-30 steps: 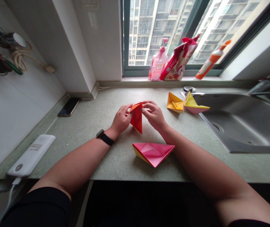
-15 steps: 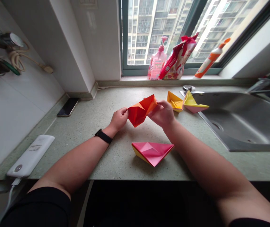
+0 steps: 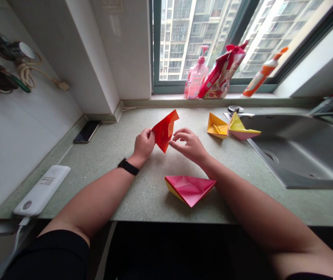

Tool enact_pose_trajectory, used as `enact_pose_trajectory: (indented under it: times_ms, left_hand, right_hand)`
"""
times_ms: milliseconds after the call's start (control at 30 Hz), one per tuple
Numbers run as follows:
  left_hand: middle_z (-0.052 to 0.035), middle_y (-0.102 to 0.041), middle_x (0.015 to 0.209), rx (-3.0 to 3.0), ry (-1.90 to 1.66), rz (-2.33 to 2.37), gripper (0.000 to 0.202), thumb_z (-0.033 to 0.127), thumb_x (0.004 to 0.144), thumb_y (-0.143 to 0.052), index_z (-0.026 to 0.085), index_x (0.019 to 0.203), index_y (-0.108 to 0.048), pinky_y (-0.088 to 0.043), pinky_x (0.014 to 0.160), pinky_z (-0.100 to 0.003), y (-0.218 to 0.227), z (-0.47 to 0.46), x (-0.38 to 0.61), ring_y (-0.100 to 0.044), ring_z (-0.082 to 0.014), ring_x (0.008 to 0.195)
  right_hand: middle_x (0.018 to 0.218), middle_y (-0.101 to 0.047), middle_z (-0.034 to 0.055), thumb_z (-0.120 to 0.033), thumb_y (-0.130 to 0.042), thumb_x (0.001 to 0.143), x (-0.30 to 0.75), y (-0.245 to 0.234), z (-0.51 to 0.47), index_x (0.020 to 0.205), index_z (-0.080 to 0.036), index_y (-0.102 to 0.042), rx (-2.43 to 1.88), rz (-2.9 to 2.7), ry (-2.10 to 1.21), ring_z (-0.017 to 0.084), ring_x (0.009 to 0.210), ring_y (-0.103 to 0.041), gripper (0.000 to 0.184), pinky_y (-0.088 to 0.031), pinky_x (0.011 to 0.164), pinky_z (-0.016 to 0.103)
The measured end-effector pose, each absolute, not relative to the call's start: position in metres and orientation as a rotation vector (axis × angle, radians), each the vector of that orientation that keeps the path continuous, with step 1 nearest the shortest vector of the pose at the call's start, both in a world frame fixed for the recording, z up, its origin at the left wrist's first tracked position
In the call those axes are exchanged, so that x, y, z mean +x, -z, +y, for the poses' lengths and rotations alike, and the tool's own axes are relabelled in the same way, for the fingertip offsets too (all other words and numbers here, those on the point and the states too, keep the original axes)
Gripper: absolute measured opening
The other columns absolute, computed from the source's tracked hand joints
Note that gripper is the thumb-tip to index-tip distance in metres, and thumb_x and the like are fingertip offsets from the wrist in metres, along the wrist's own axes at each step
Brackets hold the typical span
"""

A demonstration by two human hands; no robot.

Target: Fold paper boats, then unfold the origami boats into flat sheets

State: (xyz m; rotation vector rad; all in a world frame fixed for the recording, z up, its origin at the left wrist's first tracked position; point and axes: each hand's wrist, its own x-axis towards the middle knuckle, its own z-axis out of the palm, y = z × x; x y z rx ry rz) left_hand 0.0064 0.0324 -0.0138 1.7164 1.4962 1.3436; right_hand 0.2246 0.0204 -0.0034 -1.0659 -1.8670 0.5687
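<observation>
My left hand (image 3: 143, 144) pinches the lower left edge of a folded red-orange paper (image 3: 164, 130) held up above the green counter (image 3: 111, 155). Just right of the paper is my right hand (image 3: 188, 144), fingers curled and apart, its fingertips near the paper's lower corner but not gripping it. A finished pink paper boat with a yellow underside (image 3: 189, 188) lies on the counter in front of my hands. Two more paper boats, one orange-yellow (image 3: 216, 126) and one yellow and pink (image 3: 242, 129), sit to the right near the sink.
A steel sink (image 3: 303, 151) fills the right side. On the window sill stand a pink pump bottle (image 3: 195, 76), a red pouch (image 3: 221, 74) and an orange bottle (image 3: 261, 74). A phone (image 3: 86, 131) and a white power bank (image 3: 41, 190) lie at the left.
The red-orange paper was opened out between both hands, then folded flat again. My right hand has let go of it and the left hand holds it alone, tilted upward.
</observation>
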Motion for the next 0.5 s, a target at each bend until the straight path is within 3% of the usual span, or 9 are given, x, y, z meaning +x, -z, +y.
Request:
enact_pose_trajectory:
  times_ms: [167,333,500]
  left_hand:
    - [0.0004,-0.072,0.072,1.640,-1.349,1.387,0.029,0.038,0.108,-0.057,0.023,0.083,-0.060,-0.048,0.063,-0.026,0.017,0.032,0.009,-0.068,-0.0159,0.062]
    - [0.0000,-0.072,0.071,1.609,-1.355,1.379,0.035,0.044,0.108,-0.058,0.023,0.081,-0.057,-0.049,0.061,-0.026,0.018,0.032,0.011,-0.069,-0.0159,0.061]
    - [-0.0012,-0.077,0.080,1.565,-1.331,1.330,0.030,0.043,0.107,-0.060,0.022,0.085,-0.061,-0.053,0.062,-0.026,0.018,0.031,0.013,-0.068,-0.0141,0.060]
  right_hand:
    - [0.102,-0.067,0.0070,-0.038,-0.086,0.088,0.222,0.022,0.027,0.080,-0.027,-0.079,-1.242,-1.954,-0.429,0.027,0.098,-0.069,0.015,-0.060,0.100,0.051]
    - [0.103,-0.063,0.0060,-0.037,-0.087,0.086,0.229,0.026,0.033,0.085,-0.027,-0.074,-1.261,-1.902,-0.331,0.028,0.099,-0.066,0.016,-0.063,0.091,0.049]
    - [0.111,-0.064,0.0089,-0.035,-0.088,0.085,0.221,0.020,0.025,0.092,-0.028,-0.073,-1.190,-1.941,-0.217,0.031,0.108,-0.065,0.019,-0.061,0.096,0.052]
